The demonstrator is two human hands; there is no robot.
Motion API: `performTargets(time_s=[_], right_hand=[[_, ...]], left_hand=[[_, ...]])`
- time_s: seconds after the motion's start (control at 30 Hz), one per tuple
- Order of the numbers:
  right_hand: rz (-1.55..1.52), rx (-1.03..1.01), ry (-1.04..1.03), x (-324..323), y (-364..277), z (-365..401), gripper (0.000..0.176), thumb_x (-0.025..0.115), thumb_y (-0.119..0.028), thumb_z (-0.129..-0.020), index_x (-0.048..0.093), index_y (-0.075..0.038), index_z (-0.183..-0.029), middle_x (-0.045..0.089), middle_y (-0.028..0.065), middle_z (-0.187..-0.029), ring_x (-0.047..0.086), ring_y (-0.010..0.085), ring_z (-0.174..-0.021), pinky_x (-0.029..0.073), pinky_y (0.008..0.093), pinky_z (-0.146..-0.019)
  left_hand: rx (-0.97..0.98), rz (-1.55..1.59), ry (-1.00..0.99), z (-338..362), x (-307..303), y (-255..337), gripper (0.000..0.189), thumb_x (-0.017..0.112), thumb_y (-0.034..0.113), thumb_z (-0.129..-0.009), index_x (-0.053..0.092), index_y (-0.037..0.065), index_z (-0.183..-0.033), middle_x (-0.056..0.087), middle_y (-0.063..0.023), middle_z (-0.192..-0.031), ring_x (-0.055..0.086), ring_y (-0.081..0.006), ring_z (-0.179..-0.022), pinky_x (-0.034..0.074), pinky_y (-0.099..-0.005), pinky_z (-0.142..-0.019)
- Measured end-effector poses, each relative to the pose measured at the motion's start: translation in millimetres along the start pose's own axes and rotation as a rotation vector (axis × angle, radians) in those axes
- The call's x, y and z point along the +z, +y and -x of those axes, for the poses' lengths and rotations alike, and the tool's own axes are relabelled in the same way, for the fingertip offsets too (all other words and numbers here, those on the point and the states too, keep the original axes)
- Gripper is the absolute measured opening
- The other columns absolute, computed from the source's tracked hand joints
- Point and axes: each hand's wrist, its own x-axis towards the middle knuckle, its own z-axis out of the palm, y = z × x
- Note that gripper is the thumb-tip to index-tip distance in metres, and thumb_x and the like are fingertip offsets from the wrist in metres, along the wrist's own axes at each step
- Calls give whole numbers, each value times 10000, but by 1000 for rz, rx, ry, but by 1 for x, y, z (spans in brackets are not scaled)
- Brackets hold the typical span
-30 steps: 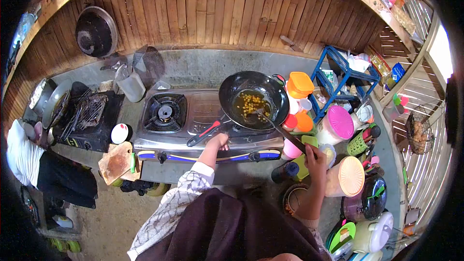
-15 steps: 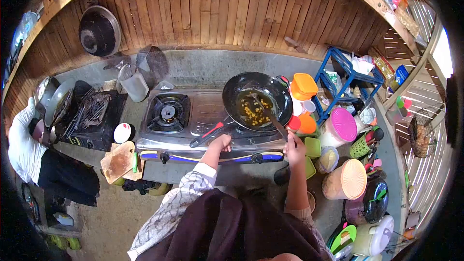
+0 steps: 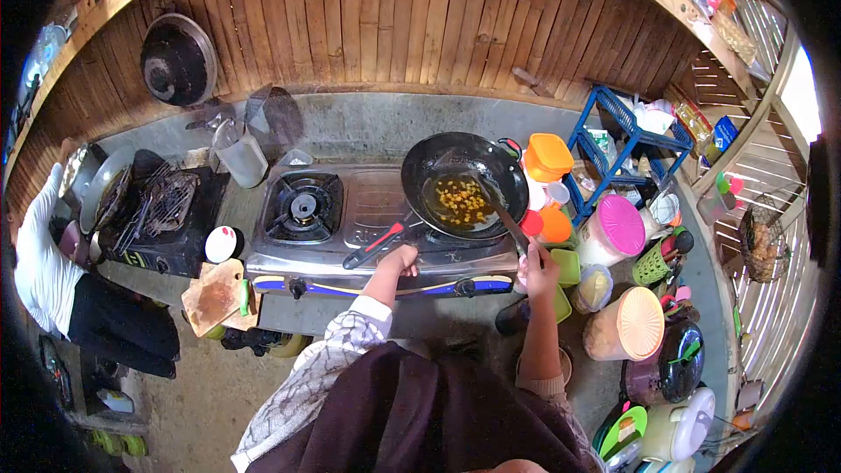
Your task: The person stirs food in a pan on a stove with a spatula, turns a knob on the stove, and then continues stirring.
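Note:
A black wok [image 3: 426, 154] sits on the right burner of the steel gas stove [image 3: 368, 201], with small yellow-brown pieces [image 3: 462, 201] in oil. My right hand [image 3: 538, 270] is closed round the handle of a spatula [image 3: 502, 215], whose blade reaches into the wok near its middle. By the stove's front edge, below the wok, is my left hand [image 3: 406, 261], its fingers curled; whatever it may hold is hidden. Just left of it a black and red handle [image 3: 377, 245] lies over the stove. The left burner [image 3: 303, 206] bears no pan.
At the far left, a person [image 3: 53, 254] in a white top leans beside a blackened stove [image 3: 166, 210]. A cutting board [image 3: 213, 296] with a green-handled knife lies at the counter edge. Containers and a blue rack [image 3: 635, 127] stand at the right.
My right hand has shifted slightly right and down, and the spatula blade has moved right in the wok. The pieces are gathered differently. My left hand stays in place.

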Motion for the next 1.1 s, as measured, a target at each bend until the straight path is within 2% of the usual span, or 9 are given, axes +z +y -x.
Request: performTargets(time_s=[0.17, 0.27, 0.3, 0.37, 0.43, 0.5, 0.53, 0.77, 1.1], right_hand=[[164, -98, 35, -29, -5, 10, 207, 543, -126, -789, 589, -5, -950, 498, -10, -613, 416, 50, -483, 349, 192, -427], [224, 31, -34, -44, -42, 27, 222, 585, -114, -754, 599, -35, -961, 554, 3, -710, 431, 52, -516, 357, 184, -458], [225, 29, -30, -54, -41, 28, 222, 585, -114, -754, 599, -35, -961, 554, 3, -710, 431, 52, -516, 357, 184, -458], [496, -138, 15, -69, -40, 30, 215, 588, -111, -756, 598, -10, -946, 497, -28, -584, 392, 36, -448, 299, 179, -404], [439, -41, 61, -70, -66, 42, 192, 590, -102, -755, 608, -14, -925, 487, -36, -582, 397, 30, -467, 287, 174, -405], [481, -6, 43, -82, -74, 46, 201, 585, -94, -751, 597, 19, -917, 603, 80, -798, 541, 143, -714, 426, 244, -680], [465, -34, 39, -84, -82, 50, 196, 575, -88, -758, 592, 35, -910, 607, 95, -819, 540, 142, -766, 415, 245, -711], [395, -17, 85, -97, -103, 68, 194, 566, -83, -766, 585, 37, -917, 603, 100, -836, 536, 145, -788, 409, 254, -733], [535, -69, 81, -102, -96, 68, 218, 585, -84, -752, 584, 34, -935, 608, 110, -871, 546, 153, -801, 413, 258, -747]], left_hand=[[34, -26, 7, 7, 0, 3, 504, 218, 292, -819, 574, 53, -554, 570, -72, -524, 471, -135, -425, 380, -282, -436], [13, -4, 0, 21, -1, 12, 517, 216, 307, -822, 570, 46, -552, 566, -74, -517, 468, -140, -421, 376, -284, -432], [6, 9, -6, 19, -1, 11, 521, 212, 310, -821, 568, 43, -549, 564, -75, -516, 466, -142, -418, 374, -285, -430], [-1, 18, -13, 13, 0, 9, 526, 209, 313, -821, 567, 41, -547, 563, -76, -515, 464, -144, -416, 372, -285, -428], [-6, 37, -4, 11, 1, 6, 527, 210, 315, -818, 564, 36, -546, 560, -78, -511, 463, -143, -415, 369, -285, -423], [-4, 35, 4, 10, 1, 6, 526, 211, 315, -817, 564, 33, -548, 559, -81, -510, 462, -143, -414, 367, -286, -419], [-1, 34, 12, 10, 1, 5, 526, 212, 315, -816, 564, 30, -549, 558, -83, -509, 461, -143, -412, 365, -286, -415], [-11, 37, 23, 22, -1, 11, 524, 222, 310, -814, 566, 17, -549, 567, -98, -525, 467, -149, -406, 378, -292, -420], [13, -9, 24, 17, -1, 8, 509, 253, 318, -812, 586, 19, -570, 578, -94, -542, 486, -147, -428, 400, -286, -454]])
